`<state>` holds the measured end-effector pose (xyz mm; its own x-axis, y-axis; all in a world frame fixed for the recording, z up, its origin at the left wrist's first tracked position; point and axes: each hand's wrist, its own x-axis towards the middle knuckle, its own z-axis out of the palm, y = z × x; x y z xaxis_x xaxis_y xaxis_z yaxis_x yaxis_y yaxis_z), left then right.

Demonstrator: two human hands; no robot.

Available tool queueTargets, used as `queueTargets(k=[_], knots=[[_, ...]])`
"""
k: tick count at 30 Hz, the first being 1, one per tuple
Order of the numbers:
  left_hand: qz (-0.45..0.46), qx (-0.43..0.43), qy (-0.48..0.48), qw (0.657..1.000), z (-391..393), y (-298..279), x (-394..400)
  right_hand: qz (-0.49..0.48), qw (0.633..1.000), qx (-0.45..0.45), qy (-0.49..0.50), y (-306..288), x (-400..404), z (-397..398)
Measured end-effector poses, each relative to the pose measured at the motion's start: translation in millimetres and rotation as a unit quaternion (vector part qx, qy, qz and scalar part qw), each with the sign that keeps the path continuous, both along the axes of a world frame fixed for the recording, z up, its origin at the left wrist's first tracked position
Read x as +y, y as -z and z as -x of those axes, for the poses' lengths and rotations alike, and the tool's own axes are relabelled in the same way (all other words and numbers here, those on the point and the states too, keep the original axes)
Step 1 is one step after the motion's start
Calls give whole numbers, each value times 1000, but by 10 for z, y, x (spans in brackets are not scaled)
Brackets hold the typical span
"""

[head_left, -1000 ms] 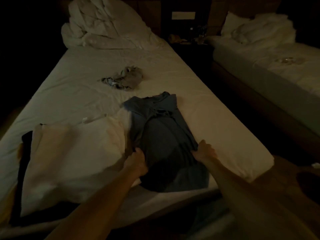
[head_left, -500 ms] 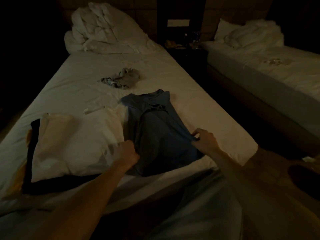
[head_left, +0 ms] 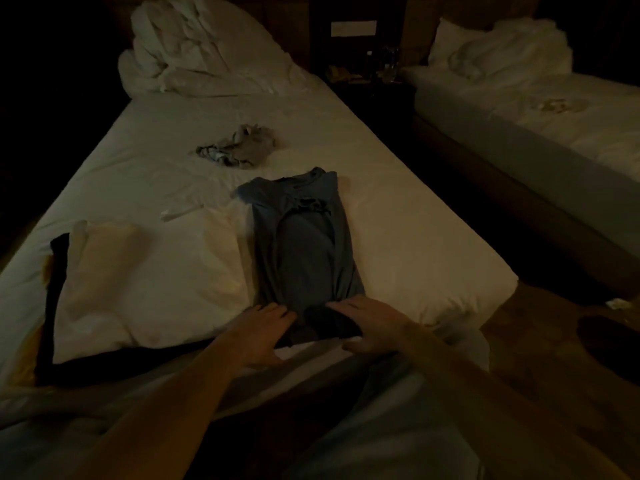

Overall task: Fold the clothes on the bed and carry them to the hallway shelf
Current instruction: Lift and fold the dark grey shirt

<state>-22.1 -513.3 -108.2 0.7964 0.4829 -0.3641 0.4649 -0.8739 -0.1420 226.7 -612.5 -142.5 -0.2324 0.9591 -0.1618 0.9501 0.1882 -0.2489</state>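
Both bare forearms are reaching forward from the bottom of the view, converging toward the middle. The left hand (head_left: 263, 332) is lying palm down with its fingers (head_left: 277, 311) extended and pointing forward and to the right, thumb trailing toward the near side. The right hand (head_left: 372, 327) is lying flat as well, its fingers (head_left: 346, 304) pointing to the left, toward the other hand. The 2 hands are sitting near each other without touching. Neither hand is curling into a fist; both are looking flat and loosely spread.
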Motion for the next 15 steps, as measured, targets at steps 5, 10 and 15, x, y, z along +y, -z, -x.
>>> queueTargets(k=[5,10,15], knots=[[21,46,17,999,35,38,136,14,985,-160,-65,125,20,-177],[63,-18,-18,998,82,29,179,12,994,-103,-43,43,62,-131],[73,-100,-135,983,24,-42,150,10,998,-49,50,-167,148,-60]])
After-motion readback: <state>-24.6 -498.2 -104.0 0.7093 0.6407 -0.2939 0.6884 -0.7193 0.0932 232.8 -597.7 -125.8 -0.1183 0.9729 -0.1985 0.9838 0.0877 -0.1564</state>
